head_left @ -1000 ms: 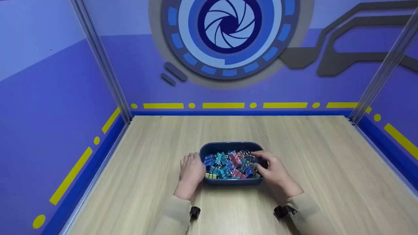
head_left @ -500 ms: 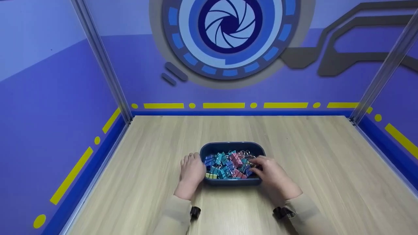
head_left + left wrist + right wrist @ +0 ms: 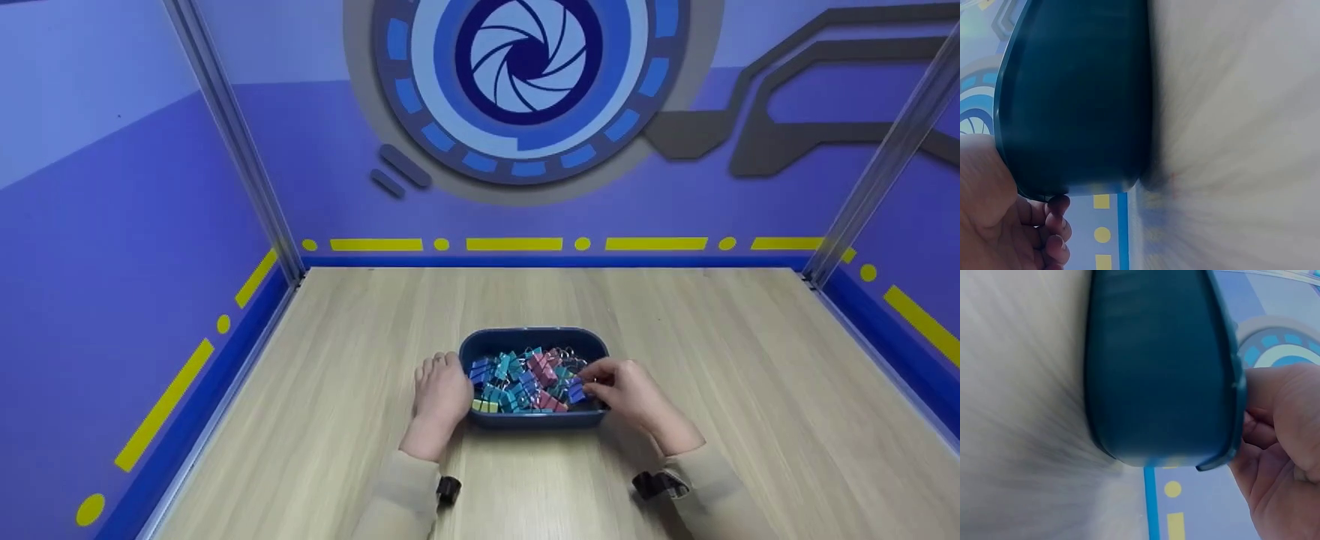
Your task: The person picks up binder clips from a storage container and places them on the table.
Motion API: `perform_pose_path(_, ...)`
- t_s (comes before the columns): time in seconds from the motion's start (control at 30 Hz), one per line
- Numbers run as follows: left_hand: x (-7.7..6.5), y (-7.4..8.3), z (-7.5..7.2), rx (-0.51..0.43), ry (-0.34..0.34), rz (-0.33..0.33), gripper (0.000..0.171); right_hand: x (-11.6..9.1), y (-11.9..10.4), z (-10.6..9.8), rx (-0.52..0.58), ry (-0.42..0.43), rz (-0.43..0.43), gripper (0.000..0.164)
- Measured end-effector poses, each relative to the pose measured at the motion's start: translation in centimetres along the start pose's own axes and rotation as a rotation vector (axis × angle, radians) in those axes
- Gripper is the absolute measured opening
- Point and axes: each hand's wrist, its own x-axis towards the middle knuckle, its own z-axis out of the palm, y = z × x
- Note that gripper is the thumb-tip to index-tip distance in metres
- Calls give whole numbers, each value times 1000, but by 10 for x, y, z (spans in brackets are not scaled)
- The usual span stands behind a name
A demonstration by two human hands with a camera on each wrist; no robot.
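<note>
A dark blue plastic bin [image 3: 536, 421] holds a heap of binder clips [image 3: 525, 379] in blue, teal, pink and yellow. My left hand [image 3: 441, 390] grips the bin's left side at the rim; the left wrist view shows its fingers [image 3: 1057, 228] curled by the corner, with the thumb tip hidden. Reaching over the right rim, my right hand [image 3: 630, 394] pinches a blue binder clip [image 3: 575, 389] between thumb and index finger, low over the heap. In the right wrist view the bin wall [image 3: 1162, 371] hides the fingertips and the clip.
The bin stands on a wood-grain table [image 3: 375, 315]. Blue printed panels [image 3: 525, 217] rise at the back and sides, joined by metal corner posts [image 3: 232, 135]. A black strap device [image 3: 660, 485] sits on the right wrist, another [image 3: 448, 490] on the left.
My right hand first reached further left into the clips, then drew back slightly to the right with a blue clip between its fingers. The left hand and the bin stayed put.
</note>
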Motion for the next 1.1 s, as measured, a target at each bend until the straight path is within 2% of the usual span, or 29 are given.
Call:
perform_pose_path(0.23,-1,1,0,20,-9,-2,25,1,3,-5,78,76,62,11)
perform_pose_path(0.47,0,2,0,50,6,11,24,4,1,-5,222,185,154,14)
perform_pose_path(0.67,-1,3,-1,59,-6,4,24,4,-1,-8,326,209,170,17)
perform_pose_path(0.8,-1,2,0,58,7,15,23,3,1,-16,395,266,161,18)
perform_pose_path(0.93,-2,1,1,66,43,39,23,3,11,-30,402,347,170,20)
perform_pose_path(1.1,-2,1,1,62,46,41,23,0,34,-46,311,399,251,25)
